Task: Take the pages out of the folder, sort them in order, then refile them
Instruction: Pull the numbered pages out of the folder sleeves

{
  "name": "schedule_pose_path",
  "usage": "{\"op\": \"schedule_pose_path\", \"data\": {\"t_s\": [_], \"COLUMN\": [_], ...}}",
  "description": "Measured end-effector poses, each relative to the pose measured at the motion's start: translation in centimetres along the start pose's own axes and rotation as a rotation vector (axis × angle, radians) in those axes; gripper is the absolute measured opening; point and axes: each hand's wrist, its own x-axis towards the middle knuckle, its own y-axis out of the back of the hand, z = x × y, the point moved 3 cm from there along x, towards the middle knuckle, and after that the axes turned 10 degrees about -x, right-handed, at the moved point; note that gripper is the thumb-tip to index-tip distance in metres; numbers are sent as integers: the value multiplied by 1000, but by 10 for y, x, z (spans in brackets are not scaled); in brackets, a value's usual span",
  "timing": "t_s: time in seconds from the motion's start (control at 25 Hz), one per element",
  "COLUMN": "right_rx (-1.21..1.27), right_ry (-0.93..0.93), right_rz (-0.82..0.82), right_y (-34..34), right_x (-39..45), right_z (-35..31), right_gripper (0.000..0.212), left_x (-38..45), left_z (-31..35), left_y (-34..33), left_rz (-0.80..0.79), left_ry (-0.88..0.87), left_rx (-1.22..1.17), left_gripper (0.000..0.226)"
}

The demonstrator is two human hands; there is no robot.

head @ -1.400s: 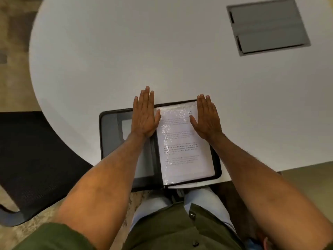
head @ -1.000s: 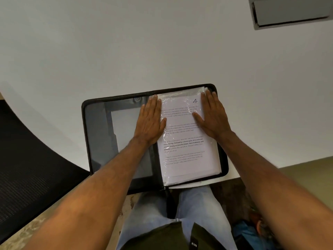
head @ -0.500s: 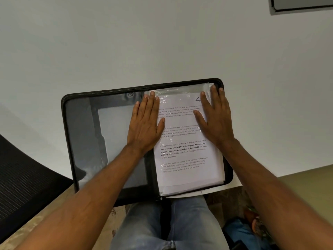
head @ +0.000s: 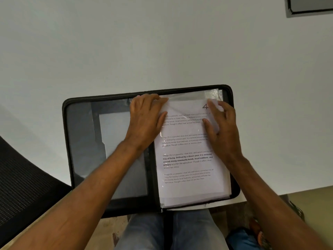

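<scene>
Both grips pinch at the clear sleeve [head: 187, 98] over page 4 [head: 187, 147]; left hand [head: 146, 120], right hand [head: 222, 123]; black folder [head: 79, 141] lies open

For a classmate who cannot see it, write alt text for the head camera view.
A person's left hand and right hand work at the top edge of a printed white page numbered 4, inside a clear plastic sleeve. It tops a stack in an open black zip folder on a white table.
</scene>
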Motion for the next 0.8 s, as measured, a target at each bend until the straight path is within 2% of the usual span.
{"op": "schedule_pose_path", "data": {"t_s": [0.08,0.16,0.32,0.4,0.56,0.72,0.8], "right_rx": [159,290,471,547,639,681,685], "right_ry": [-135,-246,-419,-489,-518,-489,-473], "right_rz": [22,68,82,98,161,174,162], "right_y": [5,8,9,7,7,8,9], "right_x": [-1,-2,3,5,10,7,6], "right_z": [-1,-3,-3,-1,-7,-13,-13], "right_gripper": [71,71,33,25,19,17,17], "left_x": [12,22,43,55,77,90,93], "left_z": [0,3,9,9,7,8,12], "left_y": [5,11,20,23,26,23,20], "left_rz": [-12,-38,-239,-332,-445,-514,-566], "left_ry": [8,14,67,81,117,148,152], "left_rx": [20,11,-112,-189,-214,-190,-162], "left_gripper": [26,16,21,28,43,23,21]}}
